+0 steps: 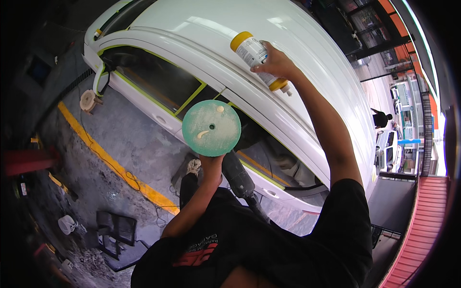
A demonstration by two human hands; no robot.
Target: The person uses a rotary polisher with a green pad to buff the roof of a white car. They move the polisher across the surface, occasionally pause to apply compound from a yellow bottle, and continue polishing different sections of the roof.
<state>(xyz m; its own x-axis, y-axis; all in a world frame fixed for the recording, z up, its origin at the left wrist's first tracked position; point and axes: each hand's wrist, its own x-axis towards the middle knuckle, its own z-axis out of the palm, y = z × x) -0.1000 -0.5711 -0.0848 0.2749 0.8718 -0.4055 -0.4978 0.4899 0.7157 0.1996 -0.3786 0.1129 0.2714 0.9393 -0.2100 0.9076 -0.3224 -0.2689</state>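
My left hand grips a power polisher from below, its fingers partly hidden behind the pad. The round green foam pad faces up, dusted with pale residue and carrying two cream-coloured dabs of paste. Wrapped round a white squeeze bottle with yellow ends is my right hand. The bottle is tilted, its nozzle pointing down toward the lower right, apart from the pad. Beyond both hands stands a white car, its windows edged with yellow-green masking tape.
A small round stool stands on the floor near the car's mirror. A yellow floor line has a cable lying along it. Black panels lie at lower left. Another person is far off at right.
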